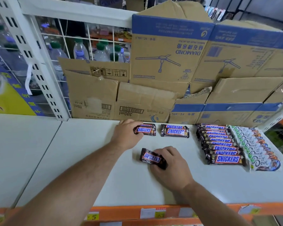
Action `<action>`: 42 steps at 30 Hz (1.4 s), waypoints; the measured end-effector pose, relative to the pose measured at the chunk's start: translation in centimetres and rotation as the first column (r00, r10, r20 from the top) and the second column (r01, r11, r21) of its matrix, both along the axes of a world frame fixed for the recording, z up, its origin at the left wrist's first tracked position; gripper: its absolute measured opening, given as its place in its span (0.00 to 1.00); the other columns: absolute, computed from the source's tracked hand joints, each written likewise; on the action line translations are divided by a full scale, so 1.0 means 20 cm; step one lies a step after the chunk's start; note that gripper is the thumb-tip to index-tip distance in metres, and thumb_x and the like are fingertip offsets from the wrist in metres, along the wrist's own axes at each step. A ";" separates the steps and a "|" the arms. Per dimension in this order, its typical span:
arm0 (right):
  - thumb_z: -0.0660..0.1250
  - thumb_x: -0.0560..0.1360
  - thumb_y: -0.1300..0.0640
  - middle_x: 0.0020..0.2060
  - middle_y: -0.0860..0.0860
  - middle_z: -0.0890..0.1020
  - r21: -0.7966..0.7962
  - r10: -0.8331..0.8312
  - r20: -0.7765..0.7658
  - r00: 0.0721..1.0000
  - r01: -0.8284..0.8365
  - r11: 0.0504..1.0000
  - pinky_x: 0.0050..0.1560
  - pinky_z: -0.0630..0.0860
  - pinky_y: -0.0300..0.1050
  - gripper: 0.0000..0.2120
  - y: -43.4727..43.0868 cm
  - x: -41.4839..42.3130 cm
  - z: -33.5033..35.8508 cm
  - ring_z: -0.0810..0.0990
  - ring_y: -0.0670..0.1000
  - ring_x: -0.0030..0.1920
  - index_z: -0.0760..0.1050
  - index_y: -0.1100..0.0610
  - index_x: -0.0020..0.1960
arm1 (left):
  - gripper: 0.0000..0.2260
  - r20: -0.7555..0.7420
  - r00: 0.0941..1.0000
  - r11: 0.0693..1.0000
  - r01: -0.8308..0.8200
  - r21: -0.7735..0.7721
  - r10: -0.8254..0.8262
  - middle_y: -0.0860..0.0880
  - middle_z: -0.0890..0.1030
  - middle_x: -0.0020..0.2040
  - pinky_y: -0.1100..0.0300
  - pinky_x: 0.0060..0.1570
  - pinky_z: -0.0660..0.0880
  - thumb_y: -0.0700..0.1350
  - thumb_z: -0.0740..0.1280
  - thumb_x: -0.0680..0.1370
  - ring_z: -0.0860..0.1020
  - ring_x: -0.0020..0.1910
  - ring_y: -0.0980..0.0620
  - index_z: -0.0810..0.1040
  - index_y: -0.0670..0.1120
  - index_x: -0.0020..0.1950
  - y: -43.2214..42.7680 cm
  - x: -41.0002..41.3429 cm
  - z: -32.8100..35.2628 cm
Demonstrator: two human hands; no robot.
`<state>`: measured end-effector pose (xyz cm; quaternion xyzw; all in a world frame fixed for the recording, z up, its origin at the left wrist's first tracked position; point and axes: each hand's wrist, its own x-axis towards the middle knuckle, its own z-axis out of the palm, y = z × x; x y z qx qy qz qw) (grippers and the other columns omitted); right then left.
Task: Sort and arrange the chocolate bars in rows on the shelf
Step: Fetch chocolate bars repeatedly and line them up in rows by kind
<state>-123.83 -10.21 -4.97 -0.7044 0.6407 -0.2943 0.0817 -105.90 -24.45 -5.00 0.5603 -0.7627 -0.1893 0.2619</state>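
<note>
On the white shelf (82,160), my left hand (126,134) grips the left end of a small stack of two Snickers bars (146,129) at the back. A second pair of Snickers bars (175,130) lies just to the right of it. Nearer to me, my right hand (168,165) holds a tilted loose Snickers bar (151,158) against the shelf. On the right runs a long row of overlapping Snickers bars (222,144), front to back, and beside it a row of white Dove bars (258,147).
Flattened cardboard boxes (170,62) line the back of the shelf. A white slotted upright (31,59) and wire grid stand at the left, water bottles (79,49) behind. An orange front rail (153,211) with price tags edges the shelf.
</note>
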 end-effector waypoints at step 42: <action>0.68 0.71 0.51 0.55 0.49 0.77 0.119 -0.060 -0.169 0.984 0.081 0.990 0.50 0.76 0.48 0.18 -0.44 0.11 0.12 0.72 0.53 0.58 0.77 0.49 0.61 | 0.28 0.323 0.945 0.992 0.091 -0.092 -0.057 0.56 0.65 0.74 0.58 0.72 0.50 0.62 0.55 0.73 0.58 0.74 0.56 0.69 0.54 0.72 0.37 0.40 0.03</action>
